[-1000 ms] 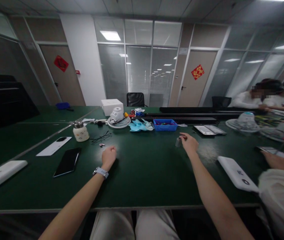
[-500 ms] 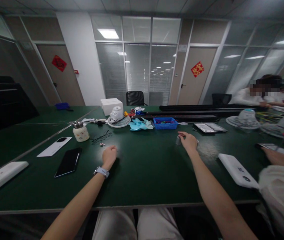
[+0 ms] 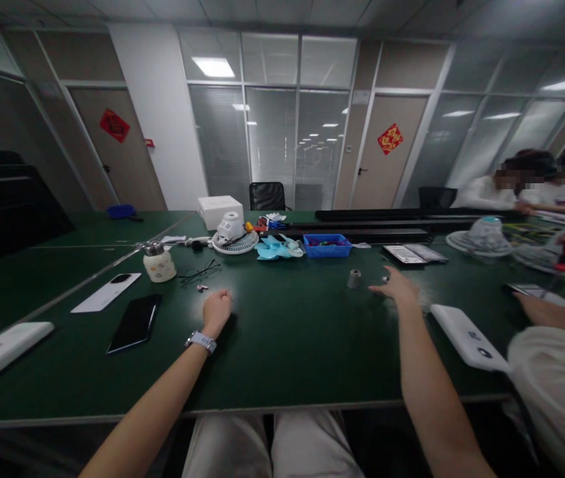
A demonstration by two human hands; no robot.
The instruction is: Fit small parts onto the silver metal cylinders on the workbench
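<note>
My left hand, with a watch on its wrist, rests on the table as a loose fist; nothing shows in it. Near it lie a small earbud and a pair of glasses. My right hand is open, thumb and forefinger apart. Between their tips, or just behind them, is a small shiny metal piece; I cannot tell whether they touch it. To the left of that hand a small grey cylinder stands upright on the table, apart from the fingers.
Blue tray, light-blue fan blades, white fan part and box sit farther back. Left are a jar and phones. A white device and a co-worker's arm are at right.
My right hand has let go of the grey cylinder and moved right, its fingers opening near the small metal piece. The left hand has stayed in place.
</note>
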